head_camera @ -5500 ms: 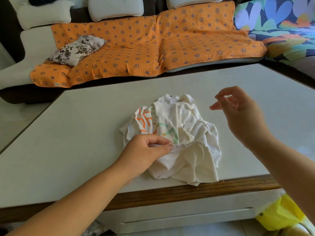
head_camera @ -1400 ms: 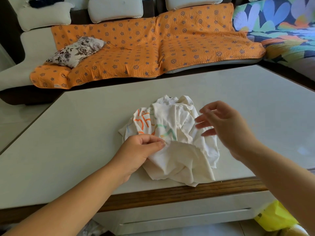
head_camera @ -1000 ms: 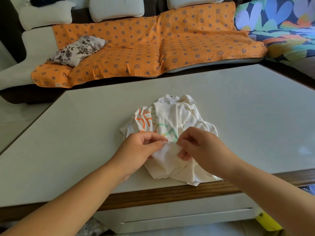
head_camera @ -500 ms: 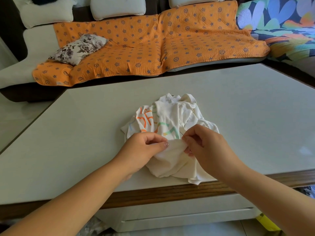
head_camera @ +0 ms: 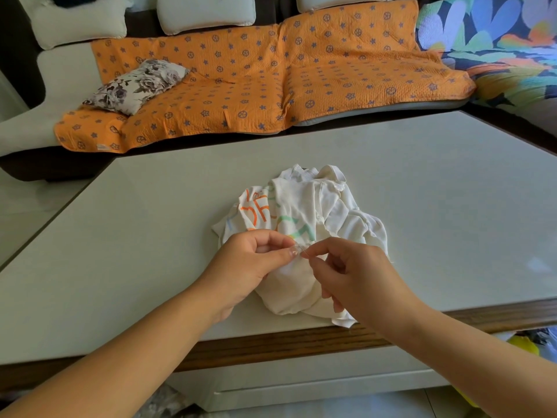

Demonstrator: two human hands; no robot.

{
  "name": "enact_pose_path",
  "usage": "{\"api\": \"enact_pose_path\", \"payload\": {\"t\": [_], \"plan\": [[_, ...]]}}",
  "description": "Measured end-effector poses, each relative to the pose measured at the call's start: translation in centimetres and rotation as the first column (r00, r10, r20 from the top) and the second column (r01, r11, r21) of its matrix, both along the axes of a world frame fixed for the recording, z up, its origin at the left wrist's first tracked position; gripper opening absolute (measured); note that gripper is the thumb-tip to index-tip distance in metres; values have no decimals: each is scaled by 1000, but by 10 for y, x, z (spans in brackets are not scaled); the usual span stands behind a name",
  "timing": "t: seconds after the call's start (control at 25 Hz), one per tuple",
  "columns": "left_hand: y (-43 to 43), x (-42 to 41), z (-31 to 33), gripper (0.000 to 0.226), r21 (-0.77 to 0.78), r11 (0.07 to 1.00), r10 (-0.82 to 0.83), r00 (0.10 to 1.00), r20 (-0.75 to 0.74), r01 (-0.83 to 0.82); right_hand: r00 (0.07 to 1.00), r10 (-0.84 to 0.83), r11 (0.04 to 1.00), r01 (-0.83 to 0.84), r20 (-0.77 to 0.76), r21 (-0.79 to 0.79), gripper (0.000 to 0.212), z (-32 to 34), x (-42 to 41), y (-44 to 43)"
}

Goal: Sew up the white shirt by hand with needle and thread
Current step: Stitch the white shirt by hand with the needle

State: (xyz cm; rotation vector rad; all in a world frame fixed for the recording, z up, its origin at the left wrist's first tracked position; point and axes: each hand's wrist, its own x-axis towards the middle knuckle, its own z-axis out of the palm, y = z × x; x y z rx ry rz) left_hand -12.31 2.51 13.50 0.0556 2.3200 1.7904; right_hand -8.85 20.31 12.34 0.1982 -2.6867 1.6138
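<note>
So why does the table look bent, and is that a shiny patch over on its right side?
Head view: the wide-angle lens bows the straight edges of the table. Head view: yes, a pale glare patch sits on the tabletop near the right edge. Head view: the light is soft, with only a faint shadow around the white shirt. Head view: the needle pinched by the right hand is a bare sliver, and the thread is too fine to see.

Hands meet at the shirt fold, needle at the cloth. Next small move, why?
Probably the right hand pushes the needle through the fold: it pinches the needle at the white shirt, right beside where the left hand pinches the cloth steady.
</note>
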Motion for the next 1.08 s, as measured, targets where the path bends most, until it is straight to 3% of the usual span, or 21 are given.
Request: {"api": "enact_pose_path", "payload": {"t": [0.36, 0.8, 0.96, 1.08], "plan": [[-1, 1, -1, 7, -5, 1000, 6, 1000, -7, -6, 999, -4, 1000, 4, 45, -7, 18, 1, 0, -1], [6, 4, -5, 8, -125, 992, -48, 984, -171, 26, 997, -80, 997, 80, 18, 6, 12, 1, -4, -9], [9, 6, -6, 9, 5, 1000, -4, 997, -71, 4, 996, -67, 991, 72, 53, -112, 11, 3, -1, -12], [9, 7, -4, 19, -31, 998, -53, 992, -114, 49, 997, -42, 972, 57, 72, -227, 2, 5, -1, -13]]}}
